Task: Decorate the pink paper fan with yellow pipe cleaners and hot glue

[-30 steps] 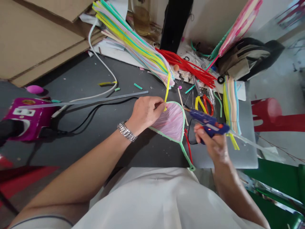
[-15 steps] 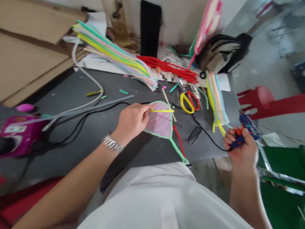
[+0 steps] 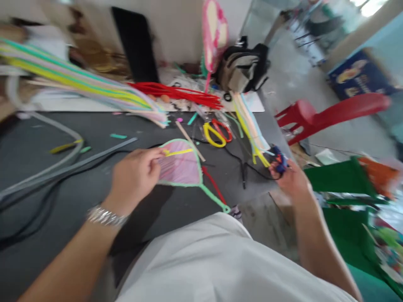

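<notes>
My left hand (image 3: 137, 176), wearing a metal-band watch, pinches a short yellow pipe cleaner (image 3: 181, 152). It is held over a pink leaf-shaped piece (image 3: 185, 170) edged in light green, whose green stem ends in a small loop. At the table's right edge, my right hand (image 3: 291, 178) has its fingers around a blue glue gun (image 3: 278, 159), partly blurred. A black cord runs from the gun across the table. Beneath the leaf piece's right side lies a red pipe cleaner (image 3: 214, 184). Yellow-and-red-handled scissors (image 3: 214, 135) rest behind the leaf piece.
Bundles of multicoloured pipe cleaners (image 3: 94, 86), red ones (image 3: 182, 94) and pastel ones (image 3: 250, 121) lie along the back. A bag (image 3: 241, 69) stands at the back right corner. Beyond the table are a red chair (image 3: 315, 115) and a green chair (image 3: 341, 178).
The view has swung to the right. My right hand has brought the glue gun in to the table's right edge, beside the pastel bundle. My left hand still pinches the yellow pipe cleaner over the leaf piece.
</notes>
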### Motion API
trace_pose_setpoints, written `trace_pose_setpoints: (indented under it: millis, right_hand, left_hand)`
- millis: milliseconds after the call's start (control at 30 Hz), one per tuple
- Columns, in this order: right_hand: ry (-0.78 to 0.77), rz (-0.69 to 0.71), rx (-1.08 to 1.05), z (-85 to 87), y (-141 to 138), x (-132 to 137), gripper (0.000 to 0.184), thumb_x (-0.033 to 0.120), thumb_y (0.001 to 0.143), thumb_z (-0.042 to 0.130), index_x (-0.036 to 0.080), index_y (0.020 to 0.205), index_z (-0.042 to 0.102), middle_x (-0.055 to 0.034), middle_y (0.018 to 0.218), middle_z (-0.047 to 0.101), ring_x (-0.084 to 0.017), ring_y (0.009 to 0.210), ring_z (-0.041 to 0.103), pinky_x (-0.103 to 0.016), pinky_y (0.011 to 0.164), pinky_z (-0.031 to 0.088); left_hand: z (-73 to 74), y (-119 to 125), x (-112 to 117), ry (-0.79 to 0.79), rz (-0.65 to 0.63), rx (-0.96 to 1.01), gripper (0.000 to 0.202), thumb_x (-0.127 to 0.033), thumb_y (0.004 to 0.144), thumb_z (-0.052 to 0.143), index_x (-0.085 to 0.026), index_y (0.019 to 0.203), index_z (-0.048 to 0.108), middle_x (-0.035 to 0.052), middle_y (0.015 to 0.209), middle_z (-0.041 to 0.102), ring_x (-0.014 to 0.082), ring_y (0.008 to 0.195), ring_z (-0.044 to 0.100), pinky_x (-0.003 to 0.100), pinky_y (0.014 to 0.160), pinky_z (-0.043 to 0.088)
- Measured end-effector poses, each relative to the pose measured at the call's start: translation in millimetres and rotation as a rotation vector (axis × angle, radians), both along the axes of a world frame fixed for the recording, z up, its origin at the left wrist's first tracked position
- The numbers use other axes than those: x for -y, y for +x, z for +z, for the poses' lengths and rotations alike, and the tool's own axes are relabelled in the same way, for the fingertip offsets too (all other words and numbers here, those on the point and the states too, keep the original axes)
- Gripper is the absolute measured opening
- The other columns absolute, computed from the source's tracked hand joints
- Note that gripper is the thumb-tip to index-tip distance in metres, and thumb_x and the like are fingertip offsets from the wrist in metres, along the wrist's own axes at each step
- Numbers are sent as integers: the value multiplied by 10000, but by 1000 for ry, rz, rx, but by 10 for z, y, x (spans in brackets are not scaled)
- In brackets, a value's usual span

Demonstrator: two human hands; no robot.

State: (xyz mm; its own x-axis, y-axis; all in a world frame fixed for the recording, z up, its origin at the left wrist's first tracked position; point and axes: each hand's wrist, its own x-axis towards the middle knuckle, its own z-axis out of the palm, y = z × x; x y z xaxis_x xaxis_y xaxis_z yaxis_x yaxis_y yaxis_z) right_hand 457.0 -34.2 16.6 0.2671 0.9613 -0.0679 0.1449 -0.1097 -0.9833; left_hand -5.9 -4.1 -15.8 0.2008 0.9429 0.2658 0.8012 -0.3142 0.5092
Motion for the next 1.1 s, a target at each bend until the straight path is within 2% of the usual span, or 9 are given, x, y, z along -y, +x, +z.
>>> trace_pose_setpoints:
  millis: [100,167,233,267,433,567,667,833,1100]
  right_hand:
    - [-225,-84,106,64,36,229,382,620,726,766,241,720,714,-138,720,707,-316,707,709,-474,589,581]
    - [-82,-360,483,136,-79,321,256,516,773,776,264,753,738,-115,745,699,-290,673,667,-503,659,558]
    - [78,-409,840,218,-395,315,175,438,849,753,293,938,791,-121,907,738,-290,753,670,-527,781,527]
    - [166,-379,892,244,-626,266,154,409,873,747,299,968,797,-118,935,747,-289,800,681,-507,814,520]
    - [188,354,440,52,-1966,-304,172,332,889,740,236,1031,755,-40,920,767,-202,811,713,-351,753,566]
    - [319,622,358,-171,-2566,-645,214,291,884,752,221,1083,717,-23,968,748,-155,800,688,-296,728,554]
    - [420,677,393,-211,-2661,-701,70,273,946,691,223,980,727,-34,948,738,-170,851,689,-316,759,558]
    - [521,709,478,-225,-2578,-676,77,240,974,657,239,978,734,-62,935,748,-219,929,701,-399,856,576]
    - [571,818,682,-268,-2433,-635,169,173,992,585,230,1007,744,-80,952,731,-222,906,683,-393,828,566]
  left_hand:
    - [8,-4,-34,-31,-9,-12,378,-90,870,470,-189,1135,720,88,1111,799,268,1000,728,400,849,573]
    - [-9,-11,-56,-21,-6,-4,410,-61,855,474,-178,1166,714,83,1079,807,257,1008,726,390,871,576]
    - [-25,-16,-62,-17,-4,5,435,-48,842,483,-180,1186,713,72,1049,813,255,1014,723,385,872,579]
    - [-30,-18,-60,-16,-2,11,439,-47,836,490,-181,1187,716,67,1035,815,256,1015,721,382,867,580]
    - [-45,-28,-50,-8,-9,25,466,-29,809,506,-170,1194,728,79,1040,810,258,1014,706,381,868,580]
    - [-58,-52,-63,-1,-11,10,488,-23,797,500,-159,1196,745,110,1024,791,264,976,696,395,849,576]
    - [-74,-79,-78,4,-29,37,491,-19,800,494,-156,1199,745,105,1021,789,260,974,685,397,859,567]
    - [-104,-119,-108,-16,-50,91,448,-32,837,509,-177,1192,741,81,1021,800,259,988,669,407,880,541]
    - [-121,-124,-121,35,-92,72,331,-80,917,515,-185,1087,778,72,1113,792,284,1031,606,453,909,498]
